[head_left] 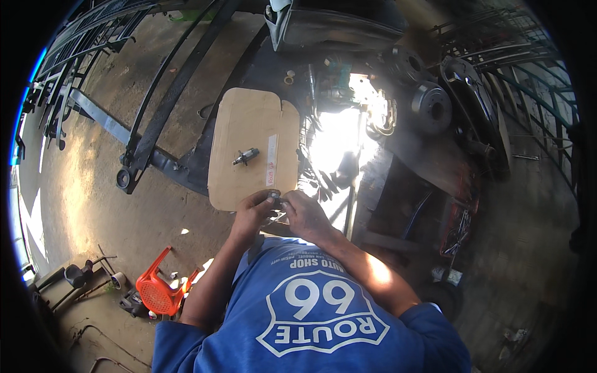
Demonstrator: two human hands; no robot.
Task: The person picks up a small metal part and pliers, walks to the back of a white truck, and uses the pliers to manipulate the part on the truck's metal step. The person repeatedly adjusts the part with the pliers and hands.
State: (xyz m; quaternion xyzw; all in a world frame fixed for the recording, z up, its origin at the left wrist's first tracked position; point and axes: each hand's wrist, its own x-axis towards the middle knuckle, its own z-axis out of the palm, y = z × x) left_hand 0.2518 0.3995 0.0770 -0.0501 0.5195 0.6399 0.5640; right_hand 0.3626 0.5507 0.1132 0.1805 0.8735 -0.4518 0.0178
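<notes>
Close to my body, at the near edge of a tan cardboard sheet, my left hand and my right hand meet. Between their fingertips they pinch a small dark metal part; its exact kind is too small to make out, and the fingers partly cover it. Another small metal part, cylindrical with a thin stem and a cross-piece, lies on the cardboard beyond my hands. Beside it, a white paper strip with red marks rests lengthwise.
Dark leaf-spring-like bars extend at the left. Round metal drums sit at the far right. A red tray of tools lies right of me, and an orange plastic chair at lower left. Strong sunlight washes out the bench's middle.
</notes>
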